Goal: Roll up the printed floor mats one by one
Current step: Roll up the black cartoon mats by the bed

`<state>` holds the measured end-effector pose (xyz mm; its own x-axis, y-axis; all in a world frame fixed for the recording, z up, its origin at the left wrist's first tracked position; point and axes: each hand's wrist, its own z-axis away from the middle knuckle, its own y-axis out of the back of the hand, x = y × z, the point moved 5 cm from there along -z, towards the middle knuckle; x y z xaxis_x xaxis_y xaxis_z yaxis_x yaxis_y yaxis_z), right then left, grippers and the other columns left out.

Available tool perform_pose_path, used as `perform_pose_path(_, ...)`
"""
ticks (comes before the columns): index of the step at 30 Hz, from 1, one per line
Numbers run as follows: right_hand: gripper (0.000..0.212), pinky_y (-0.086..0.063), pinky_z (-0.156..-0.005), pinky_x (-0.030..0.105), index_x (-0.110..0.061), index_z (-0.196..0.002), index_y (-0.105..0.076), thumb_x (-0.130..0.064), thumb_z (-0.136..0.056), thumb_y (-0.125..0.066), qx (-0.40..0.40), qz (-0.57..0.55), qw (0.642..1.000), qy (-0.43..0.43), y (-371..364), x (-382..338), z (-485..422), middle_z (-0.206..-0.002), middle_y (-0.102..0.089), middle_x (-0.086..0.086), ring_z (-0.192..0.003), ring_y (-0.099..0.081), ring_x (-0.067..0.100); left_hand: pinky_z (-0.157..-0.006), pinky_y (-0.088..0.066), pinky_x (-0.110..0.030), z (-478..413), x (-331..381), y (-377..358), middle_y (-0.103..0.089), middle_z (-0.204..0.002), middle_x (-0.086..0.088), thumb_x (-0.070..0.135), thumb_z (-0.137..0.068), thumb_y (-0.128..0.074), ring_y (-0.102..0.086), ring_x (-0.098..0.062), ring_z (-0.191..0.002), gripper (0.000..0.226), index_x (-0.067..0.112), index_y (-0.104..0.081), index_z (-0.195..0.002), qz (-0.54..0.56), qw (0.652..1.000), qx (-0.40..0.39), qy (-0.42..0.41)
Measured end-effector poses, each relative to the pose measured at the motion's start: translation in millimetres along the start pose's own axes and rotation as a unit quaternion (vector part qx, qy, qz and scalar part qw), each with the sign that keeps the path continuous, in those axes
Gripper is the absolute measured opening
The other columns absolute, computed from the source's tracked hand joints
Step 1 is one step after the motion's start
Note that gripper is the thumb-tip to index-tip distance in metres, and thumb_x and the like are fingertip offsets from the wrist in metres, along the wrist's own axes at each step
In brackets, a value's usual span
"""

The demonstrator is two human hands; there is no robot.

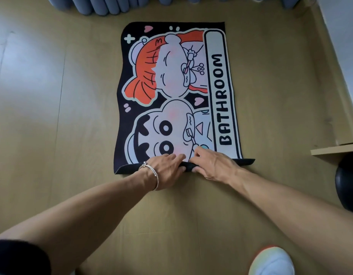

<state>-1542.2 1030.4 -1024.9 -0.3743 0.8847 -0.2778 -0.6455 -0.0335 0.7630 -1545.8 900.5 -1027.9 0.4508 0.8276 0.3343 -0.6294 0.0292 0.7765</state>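
A printed floor mat (171, 86) lies flat on the wooden floor, black-edged with two cartoon faces and the word BATHROOM along its right side. Its near edge is turned over into a narrow dark fold (130, 167) that runs across the mat's width. My left hand (167, 167), with a silver bracelet on the wrist, grips the middle of that fold, fingers over the top. My right hand (211, 164) pinches the fold just to the right, thumb under and fingers curled over it. The two hands nearly touch.
Blue-grey curtain folds (104, 4) hang at the far edge of the floor. A white wall and skirting (338, 76) run along the right. A wooden shelf edge (334, 149) and a black round object (348, 179) sit at right. A pale shoe (271, 262) shows at the bottom.
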Motion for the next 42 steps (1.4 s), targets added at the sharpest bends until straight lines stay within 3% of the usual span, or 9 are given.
perform_pose_path(2,0.031,-0.045,-0.088,0.041,-0.011,-0.115,-0.056,-0.035,-0.1,-0.042,0.007,0.012,1.0,0.002,1.5,-1.2,-0.1,-0.111,-0.046,0.007,-0.102,-0.048,0.024,-0.077,-0.042,-0.035,-0.1,0.0,-1.3,-0.052,-0.113,-0.003,0.043,-0.1,-0.029,-0.052,-0.022,-0.101,0.037,0.018,-0.035,-0.127,-0.05,0.999,-0.006,-0.019)
perform_pose_path(6,0.033,-0.04,-0.088,0.035,-0.013,-0.113,-0.057,-0.035,-0.103,-0.034,0.031,0.01,0.999,-0.032,4.0,-3.0,1.0,-0.107,-0.058,0.004,-0.104,-0.049,0.022,-0.085,-0.036,-0.033,-3.2,0.8,-0.9,-0.046,-0.12,-0.003,0.037,-0.103,-0.025,-0.046,-0.022,-0.107,0.034,0.018,-0.039,-0.127,-0.127,0.991,0.033,-0.013)
perform_pose_path(16,0.035,-0.036,-0.09,0.04,-0.016,-0.116,-0.043,-0.038,-0.102,-0.019,0.029,0.023,0.99,-0.135,6.8,-6.7,0.5,-0.11,-0.051,0.007,-0.101,-0.046,0.023,-0.078,-0.037,-0.034,-2.6,4.5,9.0,-0.052,-0.112,-0.002,0.025,-0.103,-0.02,-0.05,-0.022,-0.103,0.028,0.016,-0.041,-0.12,-0.074,0.994,0.077,0.037)
perform_pose_path(20,0.025,-0.037,-0.076,0.036,-0.013,-0.11,-0.04,-0.032,-0.097,-0.031,-0.014,-0.024,0.993,-0.117,-0.5,-13.6,-0.4,-0.095,-0.046,0.006,-0.088,-0.048,0.022,-0.062,-0.039,-0.034,1.4,0.9,7.1,-0.053,-0.099,-0.004,0.027,-0.101,-0.023,-0.054,-0.022,-0.081,0.022,0.016,-0.039,-0.11,-0.102,0.994,0.044,-0.019)
perform_pose_path(25,0.025,-0.038,-0.07,0.035,-0.014,-0.101,-0.035,-0.014,-0.087,-0.056,-0.072,0.003,0.989,-0.128,0.1,-17.3,-2.2,-0.089,-0.045,0.005,-0.08,-0.047,0.024,-0.058,-0.033,-0.032,1.0,3.3,12.3,-0.057,-0.088,-0.003,0.036,-0.095,-0.036,-0.052,-0.022,-0.068,0.023,0.015,-0.039,-0.102,-0.194,0.981,-0.005,-0.023)
perform_pose_path(32,0.015,-0.041,-0.065,0.033,-0.012,-0.087,-0.051,0.003,-0.085,-0.048,-0.063,0.02,0.988,-0.142,-0.6,-13.7,-6.8,-0.069,-0.04,0.003,-0.074,-0.05,0.026,-0.07,-0.039,-0.03,-10.3,12.7,14.0,-0.064,-0.107,-0.003,0.012,-0.092,-0.048,-0.06,-0.022,-0.099,0.019,0.016,-0.061,-0.106,-0.255,0.966,-0.031,0.023)
perform_pose_path(36,0.015,-0.041,-0.067,0.033,-0.012,-0.078,-0.048,0.001,-0.086,-0.048,-0.09,-0.006,0.984,-0.155,-1.8,-9.5,-6.1,-0.072,-0.042,0.002,-0.077,-0.051,0.026,-0.07,-0.039,-0.029,-11.3,14.4,8.4,-0.065,-0.108,-0.004,0.009,-0.092,-0.048,-0.062,-0.023,-0.099,0.021,0.016,-0.061,-0.107,-0.238,0.97,-0.033,0.036)
perform_pose_path(39,0.016,-0.04,-0.083,0.035,-0.012,-0.097,-0.053,-0.002,-0.086,-0.049,-0.054,0.011,0.99,-0.131,0.9,-13.7,-4.8,-0.093,-0.056,0.007,-0.089,-0.054,0.027,-0.071,-0.039,-0.03,-9.7,11.6,6.3,-0.064,-0.108,-0.006,0.006,-0.092,-0.044,-0.06,-0.025,-0.1,0.025,0.013,-0.062,-0.107,-0.2,0.977,-0.054,0.054)
perform_pose_path(42,0.027,-0.034,-0.092,0.036,-0.013,-0.111,-0.046,-0.002,-0.086,-0.05,0.021,0.032,0.994,-0.098,-2.1,-21.4,-2.8,-0.106,-0.053,0.005,-0.1,-0.051,0.024,-0.07,-0.04,-0.031,-8.7,3.8,4.0,-0.062,-0.108,-0.007,0.007,-0.092,-0.043,-0.058,-0.026,-0.098,0.025,0.013,-0.062,-0.108,-0.156,0.982,-0.082,0.074)
